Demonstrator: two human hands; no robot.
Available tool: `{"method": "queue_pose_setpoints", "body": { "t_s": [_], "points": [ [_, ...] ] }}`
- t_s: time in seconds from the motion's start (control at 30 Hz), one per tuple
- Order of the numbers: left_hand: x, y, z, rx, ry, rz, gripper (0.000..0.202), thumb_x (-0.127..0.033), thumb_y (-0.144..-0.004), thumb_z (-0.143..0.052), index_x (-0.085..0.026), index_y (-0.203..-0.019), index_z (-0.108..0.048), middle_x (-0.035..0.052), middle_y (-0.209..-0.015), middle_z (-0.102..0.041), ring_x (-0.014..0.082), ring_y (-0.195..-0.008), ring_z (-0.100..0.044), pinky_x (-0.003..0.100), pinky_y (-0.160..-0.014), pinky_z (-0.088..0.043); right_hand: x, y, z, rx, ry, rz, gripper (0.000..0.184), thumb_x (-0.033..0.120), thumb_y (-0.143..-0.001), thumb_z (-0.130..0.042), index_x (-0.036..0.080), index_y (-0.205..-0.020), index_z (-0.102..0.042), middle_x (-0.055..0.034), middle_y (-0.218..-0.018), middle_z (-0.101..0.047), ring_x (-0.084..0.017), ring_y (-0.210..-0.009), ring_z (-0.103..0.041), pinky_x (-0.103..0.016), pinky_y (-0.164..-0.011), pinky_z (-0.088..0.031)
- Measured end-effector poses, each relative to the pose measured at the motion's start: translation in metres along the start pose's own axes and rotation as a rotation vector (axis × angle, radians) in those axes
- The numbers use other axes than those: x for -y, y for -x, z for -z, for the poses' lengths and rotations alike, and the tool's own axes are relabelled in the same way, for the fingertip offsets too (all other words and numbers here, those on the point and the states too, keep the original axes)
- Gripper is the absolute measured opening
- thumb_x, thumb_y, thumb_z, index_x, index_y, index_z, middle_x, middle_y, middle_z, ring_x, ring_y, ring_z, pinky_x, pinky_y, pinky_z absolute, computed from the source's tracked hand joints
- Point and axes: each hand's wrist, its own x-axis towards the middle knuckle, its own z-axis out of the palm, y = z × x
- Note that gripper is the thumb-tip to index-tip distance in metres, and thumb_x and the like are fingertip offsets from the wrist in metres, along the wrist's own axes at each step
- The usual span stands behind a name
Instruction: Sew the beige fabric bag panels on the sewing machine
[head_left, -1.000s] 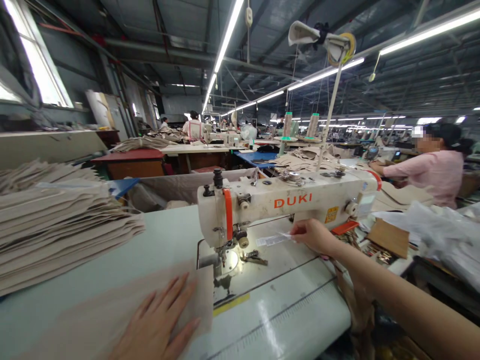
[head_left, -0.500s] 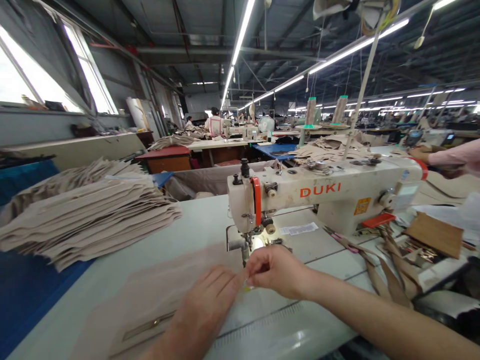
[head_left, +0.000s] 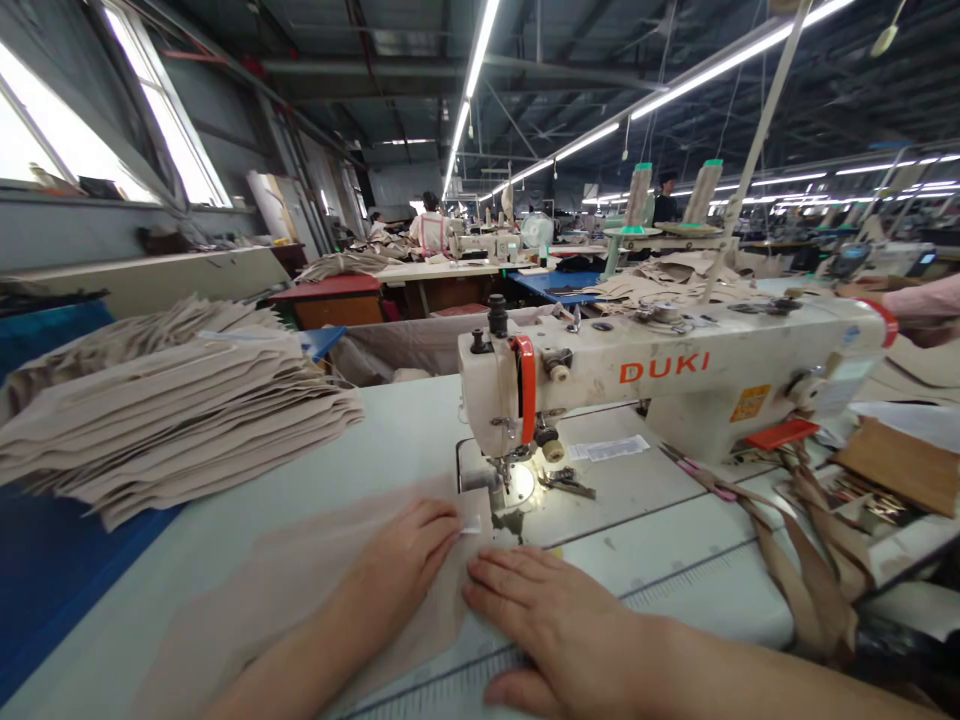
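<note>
A beige fabric panel (head_left: 300, 560) lies on the sewing table in front of the white sewing machine (head_left: 585, 370). My left hand (head_left: 397, 560) rests on the panel, fingers drawn together and their tips on the end of a small white label (head_left: 470, 524). That label sits near the panel's corner, just short of the presser foot and the lit needle plate (head_left: 519, 484). Close beside it, my right hand (head_left: 555, 620) lies palm down at the panel's right edge, fingers stretched out and holding nothing.
Left of the table is a tall stack of beige fabric pieces (head_left: 195, 410). Printed white slips (head_left: 609, 448) lie under the machine arm. On the right are scissors (head_left: 701, 475), fabric strips (head_left: 810, 540) and a brown piece (head_left: 900, 465). A co-worker's pink sleeve (head_left: 926, 298) shows behind.
My right hand has come away from its pinch by the needle and now lies flat nearer me. My left hand has shifted slightly, and the white label beside its fingertips has come into view.
</note>
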Motion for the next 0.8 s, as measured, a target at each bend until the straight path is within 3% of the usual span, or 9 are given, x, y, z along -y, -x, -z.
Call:
{"method": "queue_pose_setpoints", "body": {
  "t_s": [0.13,0.27,0.33,0.47,0.67,0.8],
  "points": [
    [0.0,0.003,0.001,-0.016,-0.02,-0.001,0.034,-0.024,-0.098,-0.037,-0.019,-0.098,-0.071,0.0065,-0.098,-0.072,0.018,-0.092,-0.067,0.03,-0.084,-0.057,0.0,-0.001,0.004,0.05,0.034,-0.005,0.072,0.054,-0.095,-0.051,0.008,-0.149,-0.038,-0.0182,-0.155,-0.032,-0.027,-0.145,-0.029,-0.039,-0.121,-0.018],
    [-0.002,0.004,0.001,-0.047,-0.033,-0.017,0.034,-0.024,-0.098,-0.037,-0.019,-0.097,-0.071,0.0061,-0.095,-0.072,0.0175,-0.09,-0.068,0.029,-0.082,-0.058,-0.008,-0.003,-0.005,0.022,0.219,0.088,0.076,0.061,-0.094,-0.049,0.006,-0.146,-0.042,-0.0178,-0.152,-0.039,-0.027,-0.143,-0.035,-0.036,-0.119,-0.025],
    [-0.003,0.004,0.001,-0.067,-0.046,-0.022,0.035,-0.024,-0.099,-0.037,-0.019,-0.095,-0.071,0.0059,-0.094,-0.072,0.0172,-0.088,-0.069,0.028,-0.081,-0.058,-0.015,-0.004,-0.013,-0.039,0.349,0.156,0.068,0.056,-0.097,-0.046,0.007,-0.144,-0.045,-0.0153,-0.149,-0.045,-0.026,-0.139,-0.041,-0.034,-0.116,-0.031],
    [-0.005,0.005,0.001,-0.095,-0.059,-0.013,0.035,-0.025,-0.099,-0.037,-0.02,-0.093,-0.071,0.0057,-0.094,-0.073,0.017,-0.088,-0.07,0.027,-0.08,-0.059,-0.024,-0.007,-0.029,-0.251,0.611,0.269,0.041,0.031,-0.104,-0.035,0.01,-0.134,-0.054,-0.007,-0.138,-0.059,-0.02,-0.128,-0.053,-0.031,-0.104,-0.041],
    [-0.004,0.007,0.001,-0.112,-0.071,-0.007,0.031,-0.025,-0.1,-0.04,-0.022,-0.097,-0.071,0.0037,-0.096,-0.073,0.0158,-0.089,-0.07,0.024,-0.08,-0.059,-0.026,-0.012,-0.036,-0.524,0.789,0.343,0.035,0.025,-0.105,-0.033,0.017,-0.122,-0.063,0.0025,-0.124,-0.069,-0.014,-0.117,-0.057,-0.026,-0.095,-0.046],
    [-0.004,0.008,0.002,-0.104,-0.058,-0.022,0.029,-0.023,-0.099,-0.041,-0.023,-0.1,-0.07,0.003,-0.097,-0.073,0.0142,-0.09,-0.07,0.021,-0.081,-0.057,-0.024,-0.013,-0.036,-0.56,0.794,0.349,0.035,0.022,-0.105,-0.033,0.019,-0.119,-0.065,0.0031,-0.123,-0.069,-0.013,-0.118,-0.057,-0.024,-0.095,-0.046]
  ]
}}
